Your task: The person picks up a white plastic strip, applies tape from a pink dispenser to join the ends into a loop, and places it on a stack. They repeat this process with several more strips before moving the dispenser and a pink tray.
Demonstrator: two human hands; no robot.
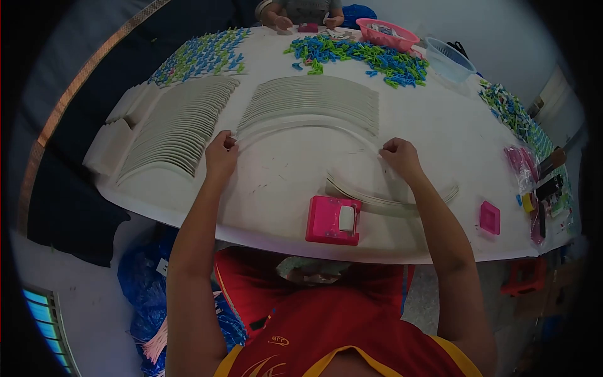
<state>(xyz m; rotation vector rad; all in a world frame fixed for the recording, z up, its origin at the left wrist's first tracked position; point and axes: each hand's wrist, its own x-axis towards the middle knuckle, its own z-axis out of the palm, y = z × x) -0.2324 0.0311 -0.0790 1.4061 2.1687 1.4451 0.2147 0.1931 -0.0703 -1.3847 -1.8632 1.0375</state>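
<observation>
Pale strip (pixel 308 121); items (pixel 383 29) in pink basket (pixel 394 45)

nothing readable for sure: small yellow lettering (pixel 279 340) on the chest of the red shirt (pixel 326 317), too tiny to make out; white label (pixel 162 267) on the blue plastic bag (pixel 139 276), dark marks, not legible

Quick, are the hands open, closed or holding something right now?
Left hand: closed, pinching one end of a pale curved strip.
Right hand: closed, apparently pinching the strip's other end.
</observation>
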